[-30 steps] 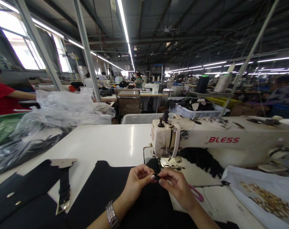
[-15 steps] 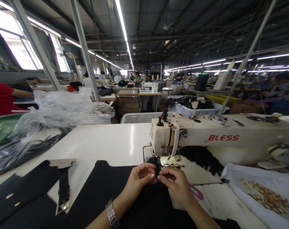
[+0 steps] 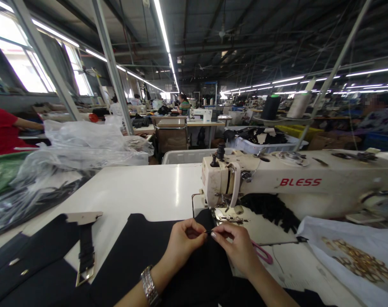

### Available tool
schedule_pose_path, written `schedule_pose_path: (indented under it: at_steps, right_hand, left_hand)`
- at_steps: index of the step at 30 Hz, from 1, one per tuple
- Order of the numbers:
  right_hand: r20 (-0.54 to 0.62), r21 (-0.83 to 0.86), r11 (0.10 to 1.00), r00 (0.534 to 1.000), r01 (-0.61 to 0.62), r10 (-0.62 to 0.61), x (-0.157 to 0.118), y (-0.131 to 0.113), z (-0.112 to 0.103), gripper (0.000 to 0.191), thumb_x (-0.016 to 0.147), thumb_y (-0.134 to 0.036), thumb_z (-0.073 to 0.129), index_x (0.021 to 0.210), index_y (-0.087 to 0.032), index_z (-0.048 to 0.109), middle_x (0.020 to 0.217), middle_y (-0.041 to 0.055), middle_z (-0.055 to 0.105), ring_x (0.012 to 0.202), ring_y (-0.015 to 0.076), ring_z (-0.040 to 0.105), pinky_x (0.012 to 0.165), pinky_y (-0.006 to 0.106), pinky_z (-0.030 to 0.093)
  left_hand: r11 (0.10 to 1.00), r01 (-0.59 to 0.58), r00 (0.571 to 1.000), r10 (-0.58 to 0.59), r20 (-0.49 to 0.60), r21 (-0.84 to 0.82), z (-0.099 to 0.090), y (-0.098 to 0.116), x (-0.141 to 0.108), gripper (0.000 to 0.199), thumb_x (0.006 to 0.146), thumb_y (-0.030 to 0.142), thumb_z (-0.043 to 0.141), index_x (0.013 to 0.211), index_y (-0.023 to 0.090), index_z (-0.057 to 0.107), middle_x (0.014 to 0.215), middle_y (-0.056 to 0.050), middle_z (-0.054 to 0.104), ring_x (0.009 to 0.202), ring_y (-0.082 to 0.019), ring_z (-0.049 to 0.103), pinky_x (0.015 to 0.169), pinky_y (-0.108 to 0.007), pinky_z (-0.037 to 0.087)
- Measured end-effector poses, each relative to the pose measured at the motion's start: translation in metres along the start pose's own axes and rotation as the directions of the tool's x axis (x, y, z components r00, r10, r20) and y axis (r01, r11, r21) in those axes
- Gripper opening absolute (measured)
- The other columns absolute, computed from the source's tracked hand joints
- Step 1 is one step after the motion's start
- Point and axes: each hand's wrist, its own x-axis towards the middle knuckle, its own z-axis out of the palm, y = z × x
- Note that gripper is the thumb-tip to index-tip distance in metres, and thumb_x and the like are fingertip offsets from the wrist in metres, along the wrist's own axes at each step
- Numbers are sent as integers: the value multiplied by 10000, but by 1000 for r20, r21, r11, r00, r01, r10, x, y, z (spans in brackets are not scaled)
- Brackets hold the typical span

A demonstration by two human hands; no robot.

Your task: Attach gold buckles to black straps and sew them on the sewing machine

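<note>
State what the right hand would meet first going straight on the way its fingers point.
The right hand would probably meet the thin black cord at its fingertips, then the left hand.

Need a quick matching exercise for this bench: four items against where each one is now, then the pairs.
Items
1. Watch
2. Gold rings
3. Buckled strap
4. Black strip

Places
A. On the white sheet
B. Pinched between the left hand and right hand
C. On the left wrist
D. On the table, left of the hands

Pairs: 1-C; 2-A; 3-D; 4-B
</note>
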Motion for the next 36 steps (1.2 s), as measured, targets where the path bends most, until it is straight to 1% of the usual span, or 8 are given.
schedule_pose_path:
  at_steps: [5,12,18,22,25,29,33,36]
  right_hand:
    - [-1,13,1000,1000,-7,7,-1,1,2,145,728,-257,543,735,-153,643,704,39,639,665,165,585,630,266,447]
    - [15,66,995,997,-77,76,-2,1,2,162,715,-283,555,714,-147,644,693,44,645,657,173,581,633,275,437]
    - [82,127,976,982,-179,169,3,1,0,185,693,-305,538,641,-142,607,577,18,580,544,135,500,531,248,378]
    - [152,202,930,947,-309,282,6,4,1,205,639,-334,526,589,-138,559,504,-2,519,447,97,432,442,221,323]
    - [204,258,864,899,-432,388,7,7,2,187,582,-332,503,538,-150,497,452,-18,475,392,77,397,387,200,271]
    - [252,294,801,850,-522,462,8,8,4,174,554,-320,477,487,-166,435,405,-37,424,340,50,336,353,185,211]
    - [280,252,806,838,-535,469,10,5,-2,195,591,-300,457,454,-169,416,398,-28,418,332,54,328,350,193,218]
    - [264,175,848,854,-500,449,1,-4,-14,185,647,-303,474,541,-153,497,468,11,495,399,103,423,403,228,317]
  left_hand:
    - [998,-15,1000,15,-10,-56,1,1,2,194,527,144,677,540,117,486,611,-7,580,546,-84,522,511,-161,401]
    - [999,-38,999,38,-16,20,2,1,1,178,555,134,667,542,110,491,625,-18,589,561,-85,532,519,-160,407]
    - [998,55,993,-49,110,-44,-2,2,3,234,584,198,687,763,97,576,606,-12,601,518,-105,564,532,-202,454]
    - [979,-104,982,73,173,178,-5,4,0,139,669,215,627,742,96,625,685,-62,630,616,-141,591,583,-233,479]
    - [820,-391,915,297,272,419,-5,6,-2,108,683,164,623,785,131,632,765,-61,625,687,-146,588,618,-231,487]
    - [520,-672,739,513,436,527,-2,9,-3,98,755,109,528,801,147,605,786,-54,617,696,-122,587,627,-197,487]
    - [257,-761,619,559,551,595,2,9,-4,148,821,113,424,846,139,567,794,-65,623,679,-121,595,612,-198,498]
    - [169,-761,594,570,568,626,2,6,-5,141,833,119,401,834,138,541,760,-56,621,656,-129,597,587,-209,501]
